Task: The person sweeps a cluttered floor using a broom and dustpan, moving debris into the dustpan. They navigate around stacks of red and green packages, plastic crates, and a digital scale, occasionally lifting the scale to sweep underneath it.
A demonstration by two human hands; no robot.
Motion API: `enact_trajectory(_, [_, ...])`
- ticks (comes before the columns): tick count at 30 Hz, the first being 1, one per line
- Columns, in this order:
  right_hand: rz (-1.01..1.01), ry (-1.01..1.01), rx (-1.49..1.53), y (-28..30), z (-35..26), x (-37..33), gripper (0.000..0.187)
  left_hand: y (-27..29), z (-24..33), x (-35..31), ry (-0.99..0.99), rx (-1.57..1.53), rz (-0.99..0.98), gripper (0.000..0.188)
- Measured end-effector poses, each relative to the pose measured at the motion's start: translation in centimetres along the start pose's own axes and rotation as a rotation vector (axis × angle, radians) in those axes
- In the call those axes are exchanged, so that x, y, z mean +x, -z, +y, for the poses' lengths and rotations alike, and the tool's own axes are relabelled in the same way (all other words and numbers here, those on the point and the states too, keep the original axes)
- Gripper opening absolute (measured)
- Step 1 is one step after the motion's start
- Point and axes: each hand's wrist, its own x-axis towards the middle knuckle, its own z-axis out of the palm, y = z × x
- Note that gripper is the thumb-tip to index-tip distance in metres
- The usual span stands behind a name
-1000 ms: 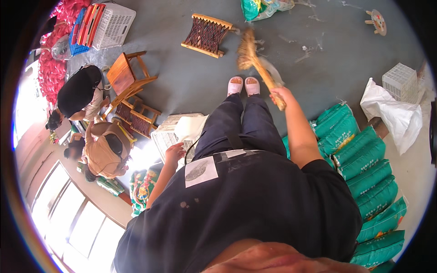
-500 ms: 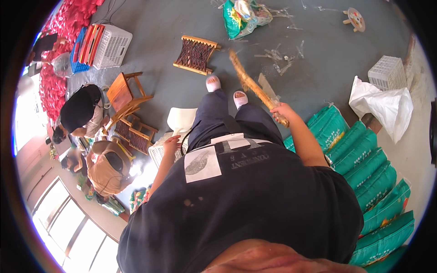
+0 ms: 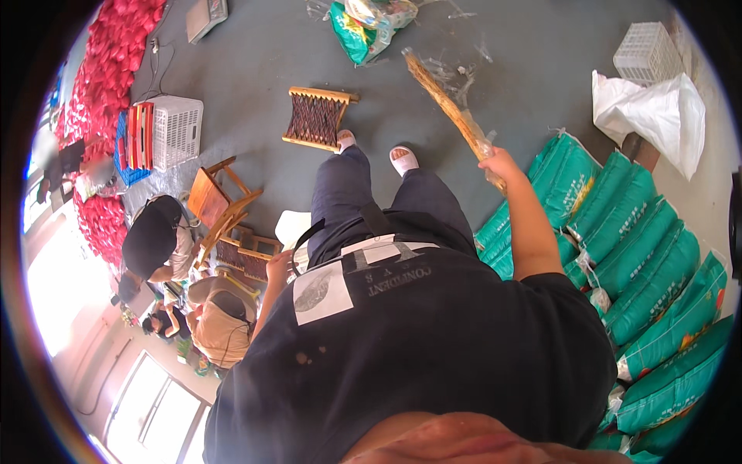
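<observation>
My right hand (image 3: 501, 164) is closed around the lower end of a long, rough yellow-brown stick (image 3: 448, 104). Clear plastic film clings to the stick near my fingers. It slants up and leftward, out over the floor. At my left side, my left hand (image 3: 279, 267) is curled closed beside a dark strap loop (image 3: 308, 238). A white scoop-like piece (image 3: 291, 226) extends from that hand, partly behind my trouser leg; its handle is mostly hidden by the fingers.
Ahead lies a low wooden woven-top stool (image 3: 317, 117). Green filled bags (image 3: 649, 263) line my right, with a white sack (image 3: 653, 116) and white crate (image 3: 648, 52) beyond. At left are wooden chairs (image 3: 216, 197), a crate (image 3: 178, 131) and seated people (image 3: 154, 236). Plastic scraps lie ahead.
The view has shifted as I walk, and the woven stool is closer to my left foot. My right hand, still gripping the stick, has moved rightward and slightly up.
</observation>
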Motion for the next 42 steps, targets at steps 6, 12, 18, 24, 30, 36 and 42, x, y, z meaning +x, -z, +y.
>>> enact_trajectory(6, [0.017, -0.302, 0.331, 0.4, 4.3, -9.8, 0.037, -3.3, 2.5, -1.7, 0.047, 0.078, 0.034, 0.018])
enact_trajectory(12, [0.051, -0.613, 0.786, 0.0, 10.1, -8.6, 0.027, -4.1, -1.2, -1.4, 0.183, -0.11, 0.01, 0.016])
enact_trajectory(18, [-0.051, -0.57, 0.944, -4.0, 5.3, 2.5, 0.03, -4.5, -6.5, -3.1, 0.223, -0.229, 0.001, 0.016])
enact_trajectory(24, [-0.305, -0.611, 0.698, -11.3, -6.5, 3.3, 0.026, -5.6, -13.3, -6.6, 0.313, -0.399, 0.114, 0.016])
enact_trajectory(30, [-0.404, -0.302, -0.076, -14.8, -9.7, -1.7, 0.017, -9.2, -22.4, -8.5, 0.4, -0.653, 0.133, 0.018])
enact_trajectory(36, [-0.679, -0.339, -0.495, -21.3, -11.2, -6.6, 0.023, -13.3, -31.2, -11.7, 0.446, -0.85, 0.128, 0.019])
enact_trajectory(42, [-0.8, -0.431, -0.778, -32.3, -3.0, -5.1, 0.025, -15.4, -39.3, -15.1, 0.421, -1.023, 0.09, 0.02])
